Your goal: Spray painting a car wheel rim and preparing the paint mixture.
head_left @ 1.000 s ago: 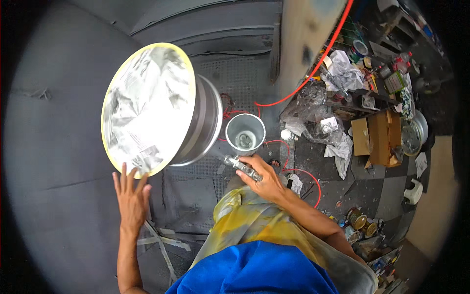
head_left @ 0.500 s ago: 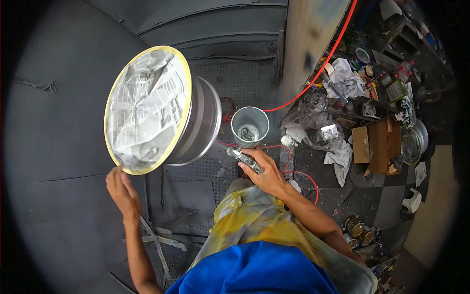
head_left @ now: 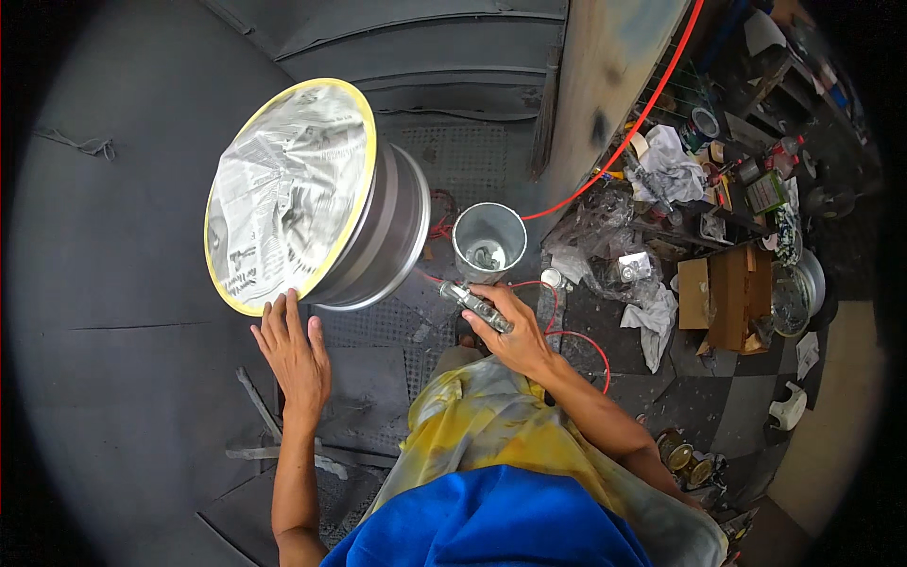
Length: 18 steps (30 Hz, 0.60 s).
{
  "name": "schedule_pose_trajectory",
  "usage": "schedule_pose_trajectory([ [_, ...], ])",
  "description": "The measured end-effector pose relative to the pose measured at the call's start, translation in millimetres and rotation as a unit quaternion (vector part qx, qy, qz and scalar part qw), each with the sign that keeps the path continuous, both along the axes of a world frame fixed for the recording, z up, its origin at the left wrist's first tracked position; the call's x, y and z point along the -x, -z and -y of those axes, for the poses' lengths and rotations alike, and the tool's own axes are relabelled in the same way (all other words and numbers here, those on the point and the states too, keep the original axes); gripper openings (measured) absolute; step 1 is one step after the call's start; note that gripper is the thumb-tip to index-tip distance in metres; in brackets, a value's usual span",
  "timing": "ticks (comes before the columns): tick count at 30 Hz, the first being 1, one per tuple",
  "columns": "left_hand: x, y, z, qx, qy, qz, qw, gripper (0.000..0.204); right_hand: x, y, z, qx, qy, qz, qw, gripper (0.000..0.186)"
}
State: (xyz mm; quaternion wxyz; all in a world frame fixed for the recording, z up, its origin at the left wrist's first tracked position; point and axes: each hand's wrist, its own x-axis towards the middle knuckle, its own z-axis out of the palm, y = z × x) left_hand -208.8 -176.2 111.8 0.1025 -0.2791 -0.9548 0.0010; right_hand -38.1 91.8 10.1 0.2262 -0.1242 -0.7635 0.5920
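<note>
At left, the left hand (head_left: 295,361), fingers slightly spread, meets, perhaps for steadying, the round, paper-faced silver metal wheel (head_left: 321,194), while the right hand (head_left: 516,331) wraps its fingers around the silver metal spray gun (head_left: 470,303).

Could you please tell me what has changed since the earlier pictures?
The left hand has moved rightward along the wheel's lower rim, its fingers spread again. Creases and print on the newspaper covering sit differently, so the wheel appears turned; direction unclear. The right hand still grips the spray gun.
</note>
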Motion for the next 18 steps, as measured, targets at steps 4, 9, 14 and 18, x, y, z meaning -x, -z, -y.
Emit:
schedule_pose_trajectory([
  [4, 21.0, 17.8, 25.4, 0.021, -0.042, -0.044, 0.998, 0.051, -3.8, 2.0, -2.3, -0.005, 0.006, -0.01, 1.0, 0.04],
  [9, 106.5, 23.3, 119.0, 0.079, -0.046, -0.069, 0.993, 0.05, -4.4, -1.1, -4.3, 0.014, 0.011, 0.001, 1.0, 0.04],
  [14, 208.0, -6.8, 138.2, 0.146, -0.117, -0.048, 0.981, 0.055, -6.1, -2.1, -11.1, 0.002, 0.016, 0.002, 1.0, 0.039],
  [18, 198.1, -17.7, 111.3, 0.039, -0.091, -0.121, 0.988, 0.051, -7.9, -7.3, -17.8, 0.006, 0.038, 0.018, 0.999, 0.039],
])
